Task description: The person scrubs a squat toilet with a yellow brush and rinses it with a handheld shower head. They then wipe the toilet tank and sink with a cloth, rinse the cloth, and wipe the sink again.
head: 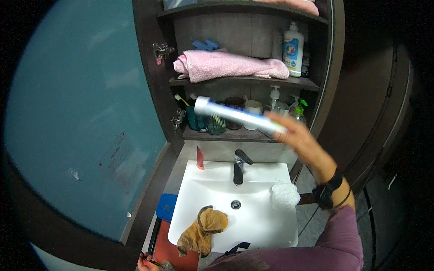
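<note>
My right hand (293,133) grips one end of a white and blue tube (234,113), blurred by motion. The tube's white cap points left, and it is held across the front of the lower cabinet shelf, above the black faucet (239,167). At the bottom left edge, my left hand (146,263) is partly cut off. Its fingers are curled on a small black and yellow object (151,262), too small to identify. Brown cloth gloves (205,230) hang over the front left rim of the white sink (261,223).
A red tube (200,159) stands on the sink's back ledge; crumpled white plastic (285,194) lies at its right. Cups, toothbrushes and pump bottles fill the lower shelf (230,136). Above are a pink towel (230,66) and a white bottle (293,50). An open cabinet door (84,118) stands left.
</note>
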Demonstrator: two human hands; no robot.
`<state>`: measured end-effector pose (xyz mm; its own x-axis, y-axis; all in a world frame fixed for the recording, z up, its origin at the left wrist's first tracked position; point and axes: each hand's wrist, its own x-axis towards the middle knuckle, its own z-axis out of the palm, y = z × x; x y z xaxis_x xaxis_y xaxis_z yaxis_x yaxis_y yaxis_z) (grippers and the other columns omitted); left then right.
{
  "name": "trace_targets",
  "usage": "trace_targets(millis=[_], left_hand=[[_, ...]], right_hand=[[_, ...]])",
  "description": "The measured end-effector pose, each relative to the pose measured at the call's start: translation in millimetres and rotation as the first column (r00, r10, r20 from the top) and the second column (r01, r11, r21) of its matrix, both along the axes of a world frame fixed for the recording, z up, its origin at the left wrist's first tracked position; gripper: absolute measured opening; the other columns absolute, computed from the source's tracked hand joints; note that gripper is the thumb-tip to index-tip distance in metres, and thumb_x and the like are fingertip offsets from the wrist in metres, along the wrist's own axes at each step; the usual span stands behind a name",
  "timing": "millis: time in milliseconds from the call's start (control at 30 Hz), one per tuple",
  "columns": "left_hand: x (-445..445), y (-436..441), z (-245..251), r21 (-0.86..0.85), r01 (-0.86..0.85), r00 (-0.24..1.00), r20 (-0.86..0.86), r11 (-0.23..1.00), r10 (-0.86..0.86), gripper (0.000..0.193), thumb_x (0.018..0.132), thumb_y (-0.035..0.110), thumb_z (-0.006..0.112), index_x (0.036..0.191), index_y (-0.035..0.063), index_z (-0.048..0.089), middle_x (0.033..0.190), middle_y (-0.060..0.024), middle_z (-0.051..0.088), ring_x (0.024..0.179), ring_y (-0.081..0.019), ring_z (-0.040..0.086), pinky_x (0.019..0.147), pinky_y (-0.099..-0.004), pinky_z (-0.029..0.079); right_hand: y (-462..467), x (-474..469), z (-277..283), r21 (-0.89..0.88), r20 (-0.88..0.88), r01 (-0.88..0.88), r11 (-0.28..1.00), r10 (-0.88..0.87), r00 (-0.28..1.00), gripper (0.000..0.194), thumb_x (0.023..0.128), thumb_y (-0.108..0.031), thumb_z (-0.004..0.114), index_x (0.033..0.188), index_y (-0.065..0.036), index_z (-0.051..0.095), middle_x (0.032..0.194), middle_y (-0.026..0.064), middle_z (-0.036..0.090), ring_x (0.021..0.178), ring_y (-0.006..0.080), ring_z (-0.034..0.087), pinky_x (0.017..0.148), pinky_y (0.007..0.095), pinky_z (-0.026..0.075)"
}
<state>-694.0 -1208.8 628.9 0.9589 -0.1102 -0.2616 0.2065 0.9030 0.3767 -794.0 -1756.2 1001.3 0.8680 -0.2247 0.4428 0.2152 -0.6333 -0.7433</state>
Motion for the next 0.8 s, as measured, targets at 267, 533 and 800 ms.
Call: trace_targets(millis=[267, 533, 800], left_hand=[[-12, -6, 18, 0.001, -0.030, 0.998, 0.054, 1.000, 0.030, 0.017, 0.090, 0.025, 0.048, 0.091, 0.0119, 0.059, 0.084, -0.0030, 0.057, 0.066, -0.0138, 0.054, 0.058, -0.0322, 0.044], [-51, 8, 28, -0.085, -0.090, 0.995, 0.044, 0.992, 0.094, 0.013, 0.083, 0.020, 0.053, 0.087, 0.0069, 0.053, 0.077, -0.0055, 0.050, 0.069, -0.0178, 0.044, 0.066, -0.0349, 0.038], [-65, 8, 21, -0.046, -0.170, 0.985, 0.032, 0.984, 0.172, 0.014, 0.086, 0.020, 0.050, 0.087, 0.0063, 0.054, 0.082, -0.0059, 0.053, 0.070, -0.0178, 0.044, 0.068, -0.0360, 0.039]], right_hand=[[-69, 87, 124, -0.212, 0.168, 0.088, 0.973, -0.052, 0.984, 0.045, 0.089, -0.027, 0.052, 0.127, -0.003, 0.045, 0.119, 0.0109, 0.051, 0.106, 0.0173, 0.048, 0.091, 0.0274, 0.039], [-84, 167, 120, -0.843, 0.206, 0.440, 0.309, -0.570, 0.795, 0.031, 0.077, -0.016, 0.059, 0.107, -0.009, 0.057, 0.105, 0.0143, 0.058, 0.099, 0.0353, 0.053, 0.083, 0.0442, 0.044], [-35, 214, 108, -0.800, 0.289, 0.332, 0.499, -0.163, 0.943, 0.066, 0.074, -0.050, 0.060, 0.128, -0.018, 0.041, 0.124, 0.0171, 0.046, 0.113, 0.0370, 0.044, 0.092, 0.0510, 0.032]])
